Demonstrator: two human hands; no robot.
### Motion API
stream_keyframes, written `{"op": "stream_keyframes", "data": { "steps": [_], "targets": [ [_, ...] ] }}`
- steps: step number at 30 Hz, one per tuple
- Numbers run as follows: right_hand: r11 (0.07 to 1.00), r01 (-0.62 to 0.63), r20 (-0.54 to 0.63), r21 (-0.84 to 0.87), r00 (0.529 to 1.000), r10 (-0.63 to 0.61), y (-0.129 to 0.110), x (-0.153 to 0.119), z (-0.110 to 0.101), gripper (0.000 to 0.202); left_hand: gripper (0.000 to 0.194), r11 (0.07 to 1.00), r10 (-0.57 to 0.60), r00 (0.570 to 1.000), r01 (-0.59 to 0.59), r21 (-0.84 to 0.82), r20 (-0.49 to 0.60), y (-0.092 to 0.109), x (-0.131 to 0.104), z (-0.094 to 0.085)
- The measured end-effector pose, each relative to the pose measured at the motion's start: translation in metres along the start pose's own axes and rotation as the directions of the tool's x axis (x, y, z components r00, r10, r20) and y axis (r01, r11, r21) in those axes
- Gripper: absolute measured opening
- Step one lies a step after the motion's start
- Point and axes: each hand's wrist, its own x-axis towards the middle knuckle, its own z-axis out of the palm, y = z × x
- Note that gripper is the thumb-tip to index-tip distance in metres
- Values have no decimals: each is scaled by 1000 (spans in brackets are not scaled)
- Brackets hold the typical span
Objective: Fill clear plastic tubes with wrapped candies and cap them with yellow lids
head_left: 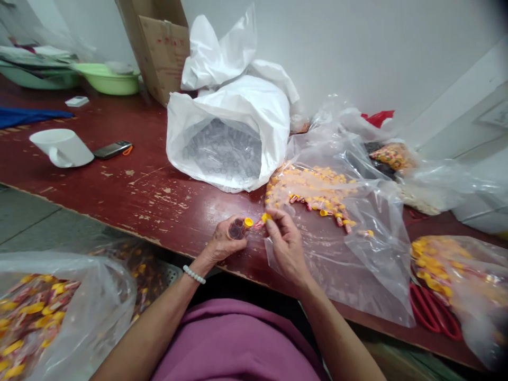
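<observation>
Near the table's front edge my left hand (pixel 225 241) is closed around several small clear tubes (pixel 237 228), their round open ends facing up. One tube in that bunch has a yellow cap (pixel 248 223) at its end. Close beside it, my right hand (pixel 286 241) pinches a small yellow-capped piece (pixel 265 217) with a red and white body, its far end pointing at the tubes. Right of the hands lies a flat clear plastic bag (pixel 369 275). More yellow-capped pieces (pixel 313 185) are heaped on the bag's far part.
A white sack (pixel 273 106) full of clear tubes stands behind the hands. A white mug (pixel 61 147) and a phone (pixel 113 150) lie left. Red-handled scissors (pixel 434 312) and a filled bag (pixel 440 264) are at right. A large bag of capped tubes (pixel 35 312) sits lower left.
</observation>
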Motion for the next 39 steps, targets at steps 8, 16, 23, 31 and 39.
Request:
{"op": "stream_keyframes", "data": {
  "steps": [8, 16, 23, 31, 39],
  "targets": [
    [947, 166, 103, -275, 984, -143, -3, -11, 9, 23, 37, 999, 50, 998, -50, -20, 31, -4, -1, 0],
    [694, 436, 335, -573, 897, -288, 7, -17, 8, 31, 39, 998, 46, 999, -45, -34, 19, -5, 1, -1],
    [792, 391, 239, -470, 920, -312, 7, -8, -14, 23, 35, 999, 32, 999, -32, -18, -1, -7, 1, 1],
    [756, -133, -228, -641, 973, -22, 74, 90, -88, 22, 38, 999, -26, 999, 25, -20, -29, -10, 2, 5],
    [805, -212, -257, -555, 963, 77, 103, 112, -81, 22, 37, 999, 0, 999, 1, 33, -49, -9, 3, 3]
  ]
}}
